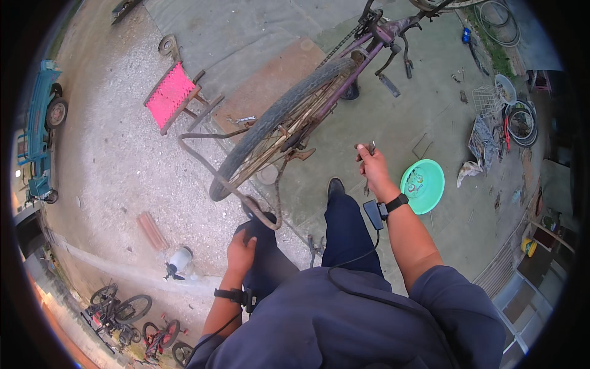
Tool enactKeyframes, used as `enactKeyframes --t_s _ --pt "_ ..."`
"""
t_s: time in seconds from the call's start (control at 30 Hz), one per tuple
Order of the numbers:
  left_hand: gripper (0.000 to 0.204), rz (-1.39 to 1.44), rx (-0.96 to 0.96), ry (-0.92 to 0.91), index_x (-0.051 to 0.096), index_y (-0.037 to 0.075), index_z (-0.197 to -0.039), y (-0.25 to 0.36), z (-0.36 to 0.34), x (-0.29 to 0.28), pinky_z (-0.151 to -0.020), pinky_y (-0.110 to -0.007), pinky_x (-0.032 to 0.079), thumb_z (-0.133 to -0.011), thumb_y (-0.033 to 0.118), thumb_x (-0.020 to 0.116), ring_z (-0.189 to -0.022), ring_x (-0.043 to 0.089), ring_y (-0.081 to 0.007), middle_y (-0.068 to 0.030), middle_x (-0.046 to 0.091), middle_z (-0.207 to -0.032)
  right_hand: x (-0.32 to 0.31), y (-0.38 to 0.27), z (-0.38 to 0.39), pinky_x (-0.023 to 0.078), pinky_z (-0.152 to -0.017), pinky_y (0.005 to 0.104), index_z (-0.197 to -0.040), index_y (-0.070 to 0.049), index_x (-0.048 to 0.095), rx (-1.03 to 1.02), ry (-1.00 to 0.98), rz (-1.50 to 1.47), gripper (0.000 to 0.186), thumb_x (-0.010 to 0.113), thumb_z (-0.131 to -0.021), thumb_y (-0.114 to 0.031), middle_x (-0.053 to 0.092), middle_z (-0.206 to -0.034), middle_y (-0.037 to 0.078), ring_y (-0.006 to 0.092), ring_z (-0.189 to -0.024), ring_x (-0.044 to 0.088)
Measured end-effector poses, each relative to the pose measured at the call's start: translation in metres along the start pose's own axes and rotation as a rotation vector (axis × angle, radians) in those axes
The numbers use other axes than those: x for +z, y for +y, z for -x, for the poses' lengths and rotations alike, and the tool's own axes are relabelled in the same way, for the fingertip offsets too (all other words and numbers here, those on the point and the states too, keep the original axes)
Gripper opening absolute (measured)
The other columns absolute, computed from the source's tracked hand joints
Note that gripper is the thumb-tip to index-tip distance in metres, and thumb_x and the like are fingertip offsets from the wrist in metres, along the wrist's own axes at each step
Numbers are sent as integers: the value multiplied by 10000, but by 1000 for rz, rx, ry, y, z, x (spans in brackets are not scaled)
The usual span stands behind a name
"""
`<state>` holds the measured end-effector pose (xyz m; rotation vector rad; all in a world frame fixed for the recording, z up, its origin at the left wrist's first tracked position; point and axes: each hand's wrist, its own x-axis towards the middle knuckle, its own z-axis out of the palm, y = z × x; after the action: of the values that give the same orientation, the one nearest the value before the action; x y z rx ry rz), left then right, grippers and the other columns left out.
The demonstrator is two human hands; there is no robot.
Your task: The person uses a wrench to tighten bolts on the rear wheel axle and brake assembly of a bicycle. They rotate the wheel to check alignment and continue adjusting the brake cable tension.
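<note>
My right hand [373,169] grips a metal tool [370,149], perhaps a wrench, right of a rusty bicycle [378,40]. Its rear wheel [246,154] is in the middle of the view. A bent metal frame [203,160] hangs beside the tyre, reaching down near my left knee. My left hand [241,249] is beside that knee, below the wheel, fingers curled against the dark trouser; what they hold, if anything, is hidden. Another wrench [244,119] lies on a rust-brown board [273,80] behind the wheel.
A green basin [423,184] is right of my feet. Hoses [519,123] and a wire basket [487,98] lie farther right. A pink-seated stool [172,97] stands left. A sprayer [179,261], parked bicycles [123,313] and a blue cart [43,129] are along the left.
</note>
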<state>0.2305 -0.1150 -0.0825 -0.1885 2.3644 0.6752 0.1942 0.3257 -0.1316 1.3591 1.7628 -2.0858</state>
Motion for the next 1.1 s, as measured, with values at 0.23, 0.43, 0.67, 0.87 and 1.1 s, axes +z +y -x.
enactKeyframes --t_s 0.23,0.43,0.67,0.87,1.1 --pt "454 115 101 -124 599 -35 -1231 -99 -55 -101 -917 -411 510 -874 239 661 -1056 650 -374 -245 660 -1147 38 3 86 314 -419 220 -1074 -87 606 51 268 52 257 599 -976 -325 570 -795 12 79 -493 464" --pt "400 88 143 -213 620 -20 -1210 -160 -113 -225 -908 -388 517 -881 206 650 -1037 671 -336 -225 684 -1105 112 39 187 309 -394 220 -1071 -90 588 226 467 -81 249 584 -985 -323 568 -792 21 90 -470 463" --pt "370 85 204 -263 619 -33 -1204 -168 -151 -290 -905 -366 517 -909 191 621 -1035 682 -302 -208 697 -1094 160 68 238 319 -391 231 -1108 -76 609 283 501 -154 298 584 -983 -346 578 -802 32 98 -474 481" --pt "360 125 199 -256 625 -40 -1195 -133 -179 -316 -863 -352 521 -932 205 593 -977 690 -274 -204 703 -1069 178 84 232 313 -380 226 -1125 -70 609 243 513 -223 344 592 -973 -379 579 -799 29 96 -465 480" --pt "349 178 100 -375 627 -13 -1178 -77 -250 -342 -724 -305 523 -978 262 548 -863 669 -172 -115 700 -1006 200 92 239 311 -366 230 -1131 -72 612 330 656 -345 368 592 -960 -397 599 -830 52 100 -448 485"
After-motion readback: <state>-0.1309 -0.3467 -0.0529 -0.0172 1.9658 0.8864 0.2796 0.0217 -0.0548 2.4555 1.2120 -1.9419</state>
